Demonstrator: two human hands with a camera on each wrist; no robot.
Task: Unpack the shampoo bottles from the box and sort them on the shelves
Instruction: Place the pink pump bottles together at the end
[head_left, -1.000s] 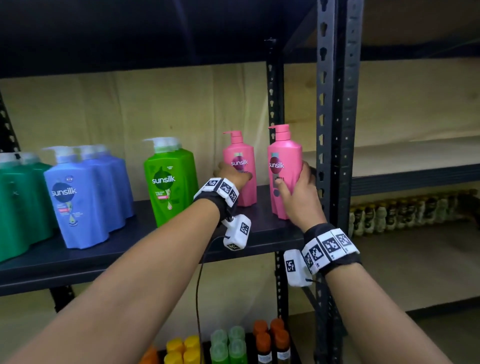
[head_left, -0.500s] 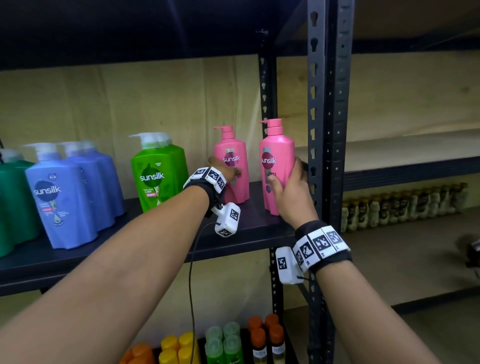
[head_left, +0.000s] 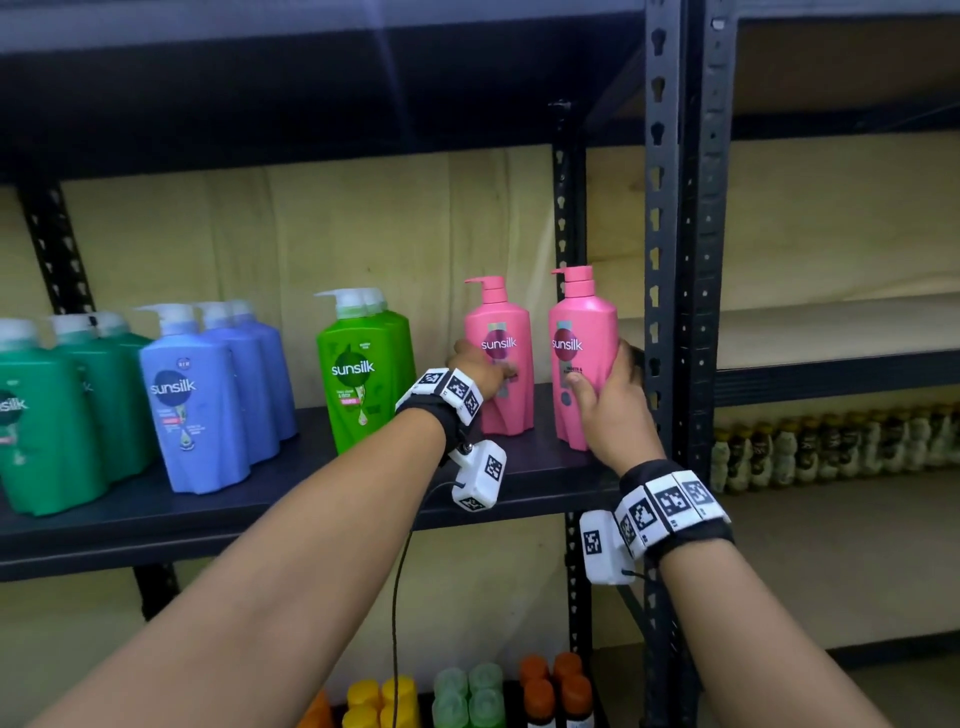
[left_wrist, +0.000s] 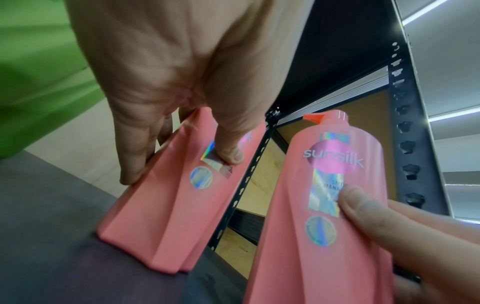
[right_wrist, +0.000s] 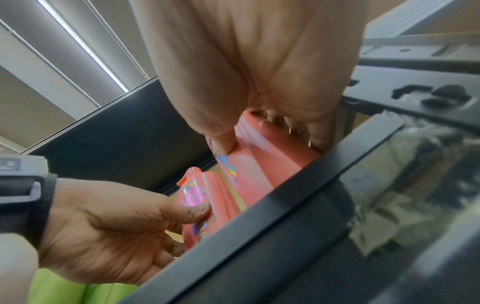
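Two pink Sunsilk pump bottles stand upright on the black shelf (head_left: 218, 509), near its right end. My left hand (head_left: 480, 371) grips the left pink bottle (head_left: 501, 332), thumb on its label and fingers round its side (left_wrist: 182, 185). My right hand (head_left: 608, 400) grips the right pink bottle (head_left: 582, 322), thumb on the front, fingers behind (right_wrist: 262, 164). The right bottle (left_wrist: 319, 205) stands closer to the shelf's front edge. The left bottle (right_wrist: 205, 195) shows below in the right wrist view. No box is in view.
A green Sunsilk bottle (head_left: 363, 384) stands left of the pink pair, then blue bottles (head_left: 202, 395) and dark green ones (head_left: 41, 415). A black upright post (head_left: 670, 260) rises just right of my right hand. Small bottles (head_left: 467, 696) fill the shelf below.
Both hands keep their hold on the pink bottles, which stay in place on the shelf. The head view has shifted and drawn closer.
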